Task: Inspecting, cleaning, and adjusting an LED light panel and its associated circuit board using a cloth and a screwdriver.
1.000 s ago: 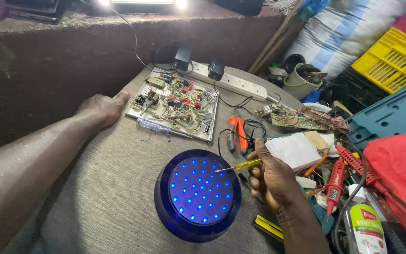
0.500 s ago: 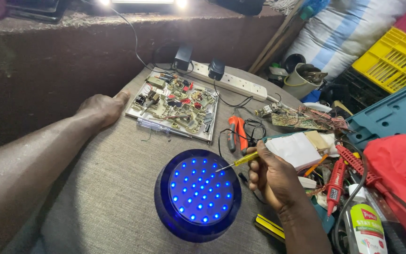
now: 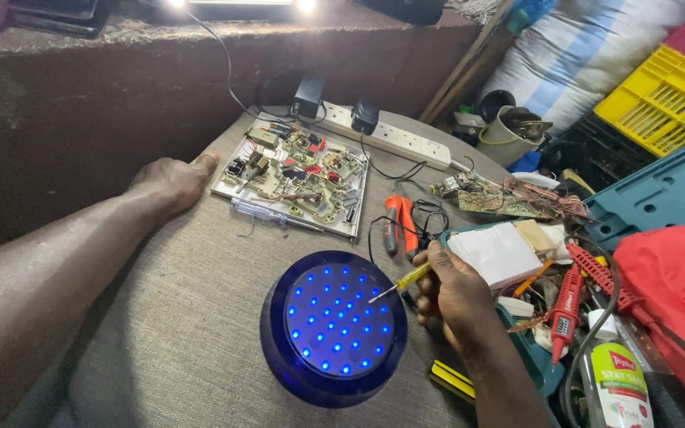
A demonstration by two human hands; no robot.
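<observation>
Since 1 s ago the screwdriver point(image 3: 404, 279) tip moved onto the lit lamp point(image 3: 333, 326); right hand point(image 3: 455, 290) grip holds it. Left hand point(image 3: 170, 181) unchanged, flat on worktop point(image 3: 184, 317), holding nothing.

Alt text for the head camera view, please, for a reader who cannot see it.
The right hand holds a yellow-handled screwdriver with its tip on the lit face of a round blue LED lamp on a grey cloth-covered table. The left hand rests flat beside a tray of circuit parts, with tools cluttered to the right.
</observation>
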